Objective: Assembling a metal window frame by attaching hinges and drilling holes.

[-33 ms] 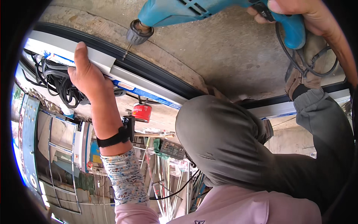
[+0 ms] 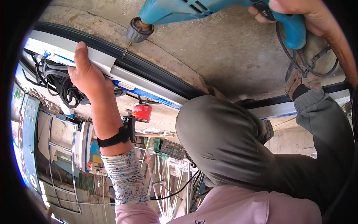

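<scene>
My right hand (image 2: 311, 15), at the upper right, is wrapped round the handle of a blue electric drill (image 2: 177, 11). The drill points left, and its dark chuck (image 2: 140, 33) carries a thin drill bit (image 2: 127, 49). The bit's tip is at the long black and silver metal profile (image 2: 160, 76); whether it touches cannot be told. Close to the bit, my left hand (image 2: 91, 80) grips a short silver metal piece (image 2: 102, 59) lying along the profile. The thumb is on top, while the other fingers are mostly hidden below.
Coiled black cable (image 2: 61, 80) hangs beside my left hand. A red can (image 2: 142, 112) stands on the floor past the profile. My bent knee (image 2: 209, 130) reaches the profile's right part. Metal frames (image 2: 61, 149) and several thin rods (image 2: 175, 186) are further off. The drill's cord (image 2: 332, 71) loops by my shoe.
</scene>
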Demonstrator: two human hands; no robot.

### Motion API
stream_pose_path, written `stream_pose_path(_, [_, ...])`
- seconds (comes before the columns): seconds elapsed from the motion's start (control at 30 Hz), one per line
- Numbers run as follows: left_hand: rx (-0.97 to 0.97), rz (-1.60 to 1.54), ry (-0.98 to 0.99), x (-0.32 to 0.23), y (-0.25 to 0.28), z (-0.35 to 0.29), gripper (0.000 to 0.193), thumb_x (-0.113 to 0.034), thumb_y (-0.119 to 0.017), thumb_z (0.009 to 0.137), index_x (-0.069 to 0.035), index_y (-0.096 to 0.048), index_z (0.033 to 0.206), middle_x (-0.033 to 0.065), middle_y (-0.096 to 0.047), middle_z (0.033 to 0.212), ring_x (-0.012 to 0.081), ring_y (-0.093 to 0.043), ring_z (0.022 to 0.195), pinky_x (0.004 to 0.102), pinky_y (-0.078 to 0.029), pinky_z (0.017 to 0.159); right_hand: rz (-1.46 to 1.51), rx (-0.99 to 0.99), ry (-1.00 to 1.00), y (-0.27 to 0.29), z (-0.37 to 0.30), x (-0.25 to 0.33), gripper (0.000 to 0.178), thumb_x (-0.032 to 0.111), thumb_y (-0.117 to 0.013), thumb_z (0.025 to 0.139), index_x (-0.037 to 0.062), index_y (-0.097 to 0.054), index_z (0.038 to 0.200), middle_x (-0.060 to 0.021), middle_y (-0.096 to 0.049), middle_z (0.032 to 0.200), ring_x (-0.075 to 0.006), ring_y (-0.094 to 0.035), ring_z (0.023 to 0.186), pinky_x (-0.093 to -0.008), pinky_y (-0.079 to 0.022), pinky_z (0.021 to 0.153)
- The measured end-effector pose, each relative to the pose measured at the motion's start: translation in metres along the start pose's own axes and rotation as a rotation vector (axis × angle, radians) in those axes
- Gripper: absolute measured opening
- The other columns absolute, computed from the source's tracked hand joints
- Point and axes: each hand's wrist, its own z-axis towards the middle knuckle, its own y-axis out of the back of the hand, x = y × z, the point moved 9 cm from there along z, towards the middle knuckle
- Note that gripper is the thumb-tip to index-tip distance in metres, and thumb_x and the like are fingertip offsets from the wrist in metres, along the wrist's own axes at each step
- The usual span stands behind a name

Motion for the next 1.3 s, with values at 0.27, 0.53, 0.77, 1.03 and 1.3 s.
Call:
stream_pose_path(0.27, [0.006, -0.002, 0.001, -0.001, 0.0, 0.0, 0.052, -0.028, -0.078, 0.081, 0.008, -0.049, 0.104, 0.0173, -0.062, 0.097, 0.0222, -0.064, 0.081, 0.0356, -0.056, 0.074, 0.052, 0.034, 0.003, -0.003, -0.002, 0.001, 0.069, 0.02, -0.081, 0.071, -0.0114, -0.053, 0.125, -0.0203, -0.066, 0.1, -0.024, -0.069, 0.086, -0.0368, -0.06, 0.079])
stream_pose_path(0.53, [0.002, -0.039, -0.004, 0.0, -0.001, 0.001, 0.051, -0.023, -0.08, 0.079, 0.009, -0.05, 0.106, 0.0178, -0.062, 0.099, 0.0233, -0.064, 0.084, 0.0355, -0.056, 0.076, 0.086, 0.053, -0.013, -0.005, 0.007, -0.004, 0.07, 0.021, -0.081, 0.071, -0.0112, -0.052, 0.126, -0.0205, -0.066, 0.1, -0.0242, -0.069, 0.086, -0.0367, -0.061, 0.079])
stream_pose_path(0.77, [-0.009, -0.05, -0.012, -0.004, 0.001, -0.004, 0.052, -0.022, -0.08, 0.077, 0.008, -0.051, 0.107, 0.0165, -0.062, 0.098, 0.0227, -0.064, 0.083, 0.0357, -0.056, 0.076, 0.095, 0.049, -0.029, -0.01, 0.012, 0.002, 0.072, 0.022, -0.082, 0.071, -0.011, -0.051, 0.128, -0.021, -0.066, 0.101, -0.0245, -0.07, 0.085, -0.0363, -0.062, 0.078])
stream_pose_path(1.03, [0.009, -0.051, -0.027, -0.002, -0.002, -0.002, 0.052, -0.024, -0.08, 0.079, 0.01, -0.051, 0.107, 0.0176, -0.062, 0.098, 0.0227, -0.065, 0.084, 0.0348, -0.056, 0.077, 0.104, 0.011, -0.091, -0.006, 0.012, -0.002, 0.074, 0.024, -0.082, 0.071, -0.0116, -0.052, 0.127, -0.0212, -0.066, 0.101, -0.0249, -0.071, 0.082, -0.0356, -0.063, 0.077])
stream_pose_path(1.3, [0.029, -0.056, -0.028, -0.002, 0.0, -0.001, 0.053, -0.025, -0.08, 0.08, 0.009, -0.051, 0.108, 0.0173, -0.062, 0.099, 0.0229, -0.065, 0.085, 0.0352, -0.056, 0.078, 0.056, 0.002, -0.066, -0.01, 0.013, -0.003, 0.072, 0.025, -0.082, 0.071, -0.012, -0.053, 0.126, -0.0207, -0.066, 0.1, -0.0248, -0.071, 0.081, -0.0352, -0.062, 0.077])
